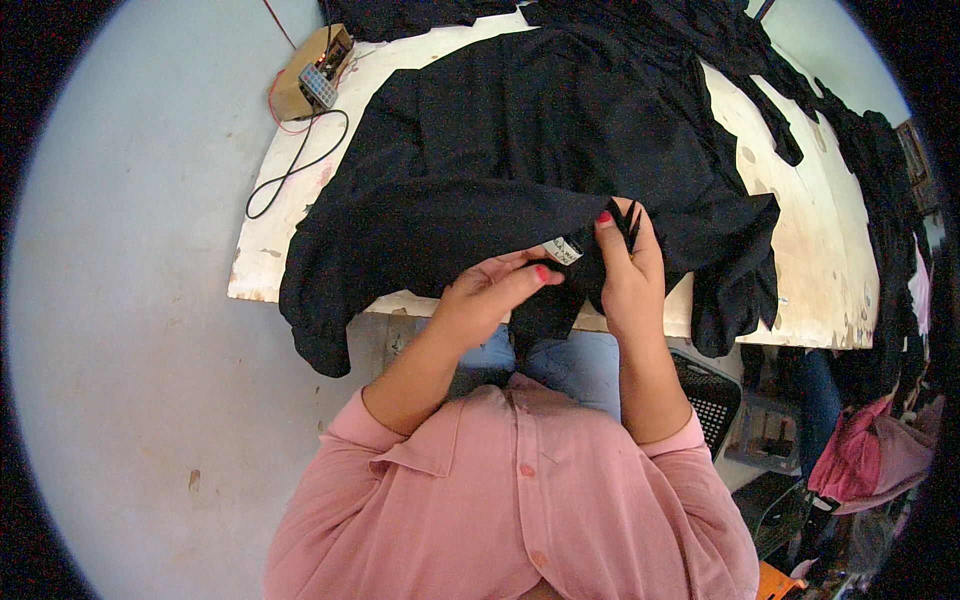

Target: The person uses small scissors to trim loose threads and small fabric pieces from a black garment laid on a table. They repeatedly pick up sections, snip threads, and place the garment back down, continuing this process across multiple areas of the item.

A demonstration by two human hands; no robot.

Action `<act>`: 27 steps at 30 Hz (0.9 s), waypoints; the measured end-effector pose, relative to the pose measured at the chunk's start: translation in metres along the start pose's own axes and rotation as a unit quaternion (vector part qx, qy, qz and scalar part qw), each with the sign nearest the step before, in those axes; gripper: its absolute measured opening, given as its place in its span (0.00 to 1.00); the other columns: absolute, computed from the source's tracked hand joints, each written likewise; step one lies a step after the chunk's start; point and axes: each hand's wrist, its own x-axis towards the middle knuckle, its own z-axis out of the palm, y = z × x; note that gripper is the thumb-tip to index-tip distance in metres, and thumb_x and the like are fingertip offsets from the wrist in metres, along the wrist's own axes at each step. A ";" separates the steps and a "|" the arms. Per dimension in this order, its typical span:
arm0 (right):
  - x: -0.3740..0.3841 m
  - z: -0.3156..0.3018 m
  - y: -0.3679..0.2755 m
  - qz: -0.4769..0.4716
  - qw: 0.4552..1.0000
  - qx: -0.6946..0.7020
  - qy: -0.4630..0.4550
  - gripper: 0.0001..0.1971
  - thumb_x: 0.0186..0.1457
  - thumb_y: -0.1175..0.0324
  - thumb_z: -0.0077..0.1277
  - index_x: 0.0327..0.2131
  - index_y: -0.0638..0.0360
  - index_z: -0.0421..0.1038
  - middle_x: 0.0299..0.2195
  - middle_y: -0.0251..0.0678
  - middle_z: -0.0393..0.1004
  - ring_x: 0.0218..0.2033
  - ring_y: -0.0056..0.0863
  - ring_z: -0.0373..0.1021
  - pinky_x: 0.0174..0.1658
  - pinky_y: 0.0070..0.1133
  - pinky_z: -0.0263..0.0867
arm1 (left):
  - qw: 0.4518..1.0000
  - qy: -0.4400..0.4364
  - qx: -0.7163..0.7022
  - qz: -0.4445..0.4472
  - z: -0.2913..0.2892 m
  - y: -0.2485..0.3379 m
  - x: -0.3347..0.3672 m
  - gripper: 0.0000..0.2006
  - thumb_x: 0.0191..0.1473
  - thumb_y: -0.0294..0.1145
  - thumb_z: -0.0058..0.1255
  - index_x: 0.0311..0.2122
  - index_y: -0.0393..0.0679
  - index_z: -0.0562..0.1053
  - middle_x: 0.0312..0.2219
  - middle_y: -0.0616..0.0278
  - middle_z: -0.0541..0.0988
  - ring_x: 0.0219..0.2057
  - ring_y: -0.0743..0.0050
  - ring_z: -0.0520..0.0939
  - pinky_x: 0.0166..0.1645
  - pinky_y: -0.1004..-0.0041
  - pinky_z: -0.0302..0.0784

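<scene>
A large black cloth garment (520, 130) lies spread over the table, its near edge drooping over the front. A small white label (563, 251) with dark print shows at that edge, between my two hands. My left hand (492, 292) is closed in a pinch on the garment just left of the label, thumb on top. My right hand (632, 262) pinches a fold of the same black cloth right of the label, thumb up and fingers behind. Dark pointed shapes stick up by the right fingertips; I cannot tell whether they are cloth or a small tool.
The worn white table (820, 270) carries more black cloth (660, 35) along its far and right sides. At the far left stands a brown box with electronics (308, 75), a grey remote (319, 87) and a looped black cable (290, 172). Right of my legs are a black plastic basket (705, 395) and pink cloth (860, 455).
</scene>
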 end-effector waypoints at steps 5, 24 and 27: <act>-0.002 -0.006 -0.023 -0.129 0.988 -0.070 0.042 0.13 0.52 0.70 0.55 0.41 0.60 0.67 0.37 0.33 0.68 0.31 0.18 0.65 0.34 0.16 0.62 | 0.980 0.114 0.162 -0.038 0.010 0.012 0.004 0.12 0.49 0.23 0.58 0.41 0.36 0.74 0.37 0.65 0.78 0.37 0.81 0.78 0.43 0.81 0.72; 0.037 0.001 -0.026 -0.131 0.956 -0.252 -0.074 0.18 0.49 0.66 0.58 0.40 0.65 0.65 0.33 0.42 0.69 0.34 0.33 0.68 0.41 0.24 0.65 | 0.986 -0.004 0.112 0.127 -0.013 0.008 0.010 0.07 0.49 0.19 0.58 0.28 0.39 0.71 0.27 0.68 0.76 0.28 0.88 0.75 0.32 0.83 0.71; 0.030 -0.018 -0.048 -0.190 0.947 -0.247 -0.079 0.21 0.51 0.66 0.55 0.46 0.67 0.63 0.43 0.47 0.62 0.43 0.38 0.64 0.47 0.27 0.62 | 0.983 0.011 0.132 0.128 -0.010 0.011 0.012 0.07 0.48 0.19 0.58 0.28 0.39 0.70 0.27 0.68 0.76 0.28 0.88 0.75 0.33 0.83 0.71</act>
